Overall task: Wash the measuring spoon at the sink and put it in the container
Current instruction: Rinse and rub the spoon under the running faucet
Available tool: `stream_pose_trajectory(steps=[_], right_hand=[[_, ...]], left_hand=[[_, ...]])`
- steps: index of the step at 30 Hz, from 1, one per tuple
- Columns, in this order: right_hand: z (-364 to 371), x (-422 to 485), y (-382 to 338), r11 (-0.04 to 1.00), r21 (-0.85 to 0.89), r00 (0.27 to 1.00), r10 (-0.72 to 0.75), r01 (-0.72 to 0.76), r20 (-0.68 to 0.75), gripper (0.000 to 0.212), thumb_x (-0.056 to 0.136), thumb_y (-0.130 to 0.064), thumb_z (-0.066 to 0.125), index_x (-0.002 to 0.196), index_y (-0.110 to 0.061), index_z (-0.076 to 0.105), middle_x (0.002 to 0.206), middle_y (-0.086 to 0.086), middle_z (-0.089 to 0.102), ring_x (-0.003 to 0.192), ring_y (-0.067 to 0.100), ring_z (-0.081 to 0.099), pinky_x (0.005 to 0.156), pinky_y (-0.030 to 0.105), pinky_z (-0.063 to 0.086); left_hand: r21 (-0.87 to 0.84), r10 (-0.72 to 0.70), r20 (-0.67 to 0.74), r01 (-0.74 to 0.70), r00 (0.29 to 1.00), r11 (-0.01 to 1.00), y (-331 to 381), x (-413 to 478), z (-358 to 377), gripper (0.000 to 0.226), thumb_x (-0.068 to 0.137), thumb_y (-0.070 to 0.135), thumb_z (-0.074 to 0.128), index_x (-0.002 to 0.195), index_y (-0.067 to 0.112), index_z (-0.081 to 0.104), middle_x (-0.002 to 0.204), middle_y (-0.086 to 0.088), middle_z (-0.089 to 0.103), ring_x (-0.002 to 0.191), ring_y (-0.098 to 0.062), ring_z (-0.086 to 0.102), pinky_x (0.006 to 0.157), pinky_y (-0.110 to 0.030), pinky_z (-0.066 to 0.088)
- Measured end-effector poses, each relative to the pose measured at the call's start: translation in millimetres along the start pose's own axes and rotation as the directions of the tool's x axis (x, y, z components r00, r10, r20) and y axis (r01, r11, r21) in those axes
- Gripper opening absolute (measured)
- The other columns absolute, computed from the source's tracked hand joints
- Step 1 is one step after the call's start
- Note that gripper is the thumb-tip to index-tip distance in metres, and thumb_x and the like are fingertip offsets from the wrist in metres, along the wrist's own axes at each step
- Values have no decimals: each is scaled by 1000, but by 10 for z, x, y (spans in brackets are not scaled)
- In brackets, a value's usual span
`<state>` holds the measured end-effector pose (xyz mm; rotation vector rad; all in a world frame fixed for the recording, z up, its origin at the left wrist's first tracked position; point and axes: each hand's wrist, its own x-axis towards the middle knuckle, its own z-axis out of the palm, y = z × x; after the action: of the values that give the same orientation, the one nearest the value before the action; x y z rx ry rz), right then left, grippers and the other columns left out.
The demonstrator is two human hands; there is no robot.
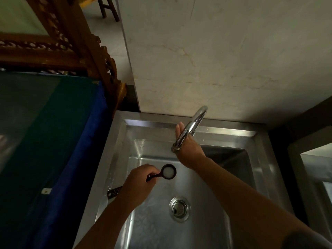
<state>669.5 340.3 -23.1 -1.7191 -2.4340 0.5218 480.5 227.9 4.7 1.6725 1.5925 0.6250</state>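
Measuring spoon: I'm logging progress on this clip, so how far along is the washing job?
Early stage. Done: the measuring spoon is over the sink, held by its handle in the left hand, bowl up with something pale inside. In hand: the right hand reaches behind the faucet; no water stream is visible. Left: rinsing, then putting the spoon in the container, which is not in view.
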Motion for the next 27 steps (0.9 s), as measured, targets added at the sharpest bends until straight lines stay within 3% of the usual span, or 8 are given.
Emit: stream_pose_trajectory(steps=[4, 19, 27], right_hand=[[-3, 54, -12, 999, -30, 1000, 21, -21, 13, 72, 95, -18, 54, 149, -2, 10, 161, 18, 2, 148, 29, -4, 120, 48, 12], [-56, 167, 70, 998, -60, 996, 12, -7, 84, 73, 95, -14, 52, 150, -4, 6, 161, 19, 2, 148, 31, -1, 120, 47, 9], [-29, 213, 135, 998, -55, 999, -13, 16, 48, 73, 94, -13, 54, 150, -4, 9, 160, 20, 8, 148, 33, 3, 110, 39, 1]], left_hand=[[-5, 9, 15, -9, 1000, 1000, -11, 28, 19, 13, 85, 6, 66, 94, 12, 72, 84, 3, 68, 77, -7, 64, 73, -30, 55], [12, 38, -32, -38, 999, 999, 117, 216, 87, 13, 84, 7, 66, 91, 17, 71, 81, 8, 67, 73, -3, 63, 67, -21, 53], [14, 19, -46, -18, 999, 1000, 81, 275, 133, 9, 84, 8, 66, 89, 13, 72, 78, 2, 68, 69, -8, 62, 65, -31, 55]])
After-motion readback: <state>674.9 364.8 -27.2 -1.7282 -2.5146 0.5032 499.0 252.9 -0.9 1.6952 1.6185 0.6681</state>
